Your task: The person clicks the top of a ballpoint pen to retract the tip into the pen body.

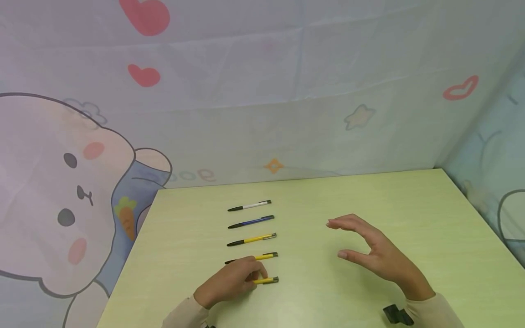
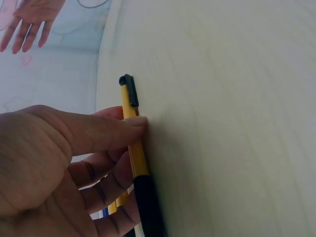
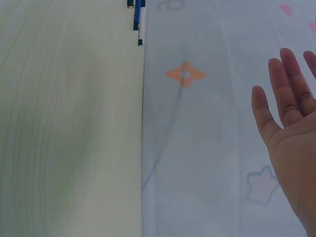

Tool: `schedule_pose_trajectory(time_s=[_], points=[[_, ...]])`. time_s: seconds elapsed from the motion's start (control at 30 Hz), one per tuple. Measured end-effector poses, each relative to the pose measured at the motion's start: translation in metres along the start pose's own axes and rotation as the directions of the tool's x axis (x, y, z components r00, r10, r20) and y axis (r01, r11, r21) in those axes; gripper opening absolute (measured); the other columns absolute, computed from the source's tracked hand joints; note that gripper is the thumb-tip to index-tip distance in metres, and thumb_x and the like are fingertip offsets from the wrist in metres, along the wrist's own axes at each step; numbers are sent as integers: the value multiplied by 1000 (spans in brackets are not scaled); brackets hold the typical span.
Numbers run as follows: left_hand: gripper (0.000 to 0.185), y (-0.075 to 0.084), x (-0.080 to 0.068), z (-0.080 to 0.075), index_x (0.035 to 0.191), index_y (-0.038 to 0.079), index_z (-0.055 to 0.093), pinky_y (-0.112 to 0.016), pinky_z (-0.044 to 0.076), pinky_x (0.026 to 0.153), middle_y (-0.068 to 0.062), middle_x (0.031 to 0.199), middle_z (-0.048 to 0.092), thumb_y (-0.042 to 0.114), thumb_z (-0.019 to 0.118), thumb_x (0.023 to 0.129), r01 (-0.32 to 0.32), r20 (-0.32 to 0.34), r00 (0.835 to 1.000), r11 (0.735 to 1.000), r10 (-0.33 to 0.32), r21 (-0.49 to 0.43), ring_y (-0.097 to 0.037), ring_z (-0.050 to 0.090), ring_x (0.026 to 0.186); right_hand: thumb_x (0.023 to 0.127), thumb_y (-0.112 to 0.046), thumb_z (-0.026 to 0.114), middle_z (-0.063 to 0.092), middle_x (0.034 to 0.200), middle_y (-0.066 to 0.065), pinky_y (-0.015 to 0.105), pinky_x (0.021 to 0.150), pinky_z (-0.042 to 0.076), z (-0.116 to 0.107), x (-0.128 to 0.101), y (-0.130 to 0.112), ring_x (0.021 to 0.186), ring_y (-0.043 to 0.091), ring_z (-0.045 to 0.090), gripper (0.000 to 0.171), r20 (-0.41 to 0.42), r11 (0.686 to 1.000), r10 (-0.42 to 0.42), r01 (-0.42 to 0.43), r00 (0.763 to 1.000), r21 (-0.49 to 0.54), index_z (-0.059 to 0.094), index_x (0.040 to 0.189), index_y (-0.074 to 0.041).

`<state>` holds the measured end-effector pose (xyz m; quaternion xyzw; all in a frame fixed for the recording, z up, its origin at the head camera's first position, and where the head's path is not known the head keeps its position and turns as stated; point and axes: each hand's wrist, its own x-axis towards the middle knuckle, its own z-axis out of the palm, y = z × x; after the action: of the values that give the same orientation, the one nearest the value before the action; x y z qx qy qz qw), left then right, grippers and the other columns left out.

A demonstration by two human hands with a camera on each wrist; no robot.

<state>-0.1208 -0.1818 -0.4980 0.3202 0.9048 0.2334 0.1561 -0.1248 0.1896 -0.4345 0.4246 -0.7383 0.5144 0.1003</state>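
Observation:
My left hand (image 1: 234, 279) pinches a yellow pen (image 2: 129, 108) with a black grip between thumb and fingers, at the near end of a column of pens. Just beyond it lies another yellow pen (image 1: 266, 257), partly covered by that hand. Farther back come a third yellow pen (image 1: 252, 239), a blue pen (image 1: 251, 222) and a white pen (image 1: 249, 206), all lying roughly parallel with clips to the right. My right hand (image 1: 379, 255) hovers over the table to the right of the pens, fingers spread from the thumb, holding nothing.
The pale wooden table (image 1: 410, 205) carries the pens. Behind it hangs a printed cloth (image 1: 254, 91) with hearts, a star and a cartoon animal. Another printed cloth (image 1: 492, 150) runs along the right side. A black strap piece (image 1: 398, 314) sits by my right sleeve.

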Motion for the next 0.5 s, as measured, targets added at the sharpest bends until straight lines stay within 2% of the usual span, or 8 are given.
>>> schedule_pose_trajectory(time_s=[0.13,0.37,0.5], points=[[25,1,0,-1,108,20,71,-18,48,74,12,90,56,2,73,91,5,4,1000,1000,-5,1,-3,51,81,80,16,74,58,134,16,18,110,39,0,1,0,126,22,55,63,-1,1000,-4,4,1000,2,53,139,6],[22,3,1,-6,110,17,71,-20,47,74,11,90,56,6,75,91,50,22,999,998,-50,-38,-6,52,82,81,16,74,59,134,14,18,110,38,0,1,1,126,21,54,62,2,1000,3,-3,1000,8,53,139,5],[21,1,2,-10,110,14,70,-20,48,74,8,90,58,7,74,91,35,3,999,998,-35,-49,-8,54,82,82,15,73,59,133,17,18,110,37,1,2,1,127,21,54,61,2,1000,11,-11,1000,12,54,139,4]])
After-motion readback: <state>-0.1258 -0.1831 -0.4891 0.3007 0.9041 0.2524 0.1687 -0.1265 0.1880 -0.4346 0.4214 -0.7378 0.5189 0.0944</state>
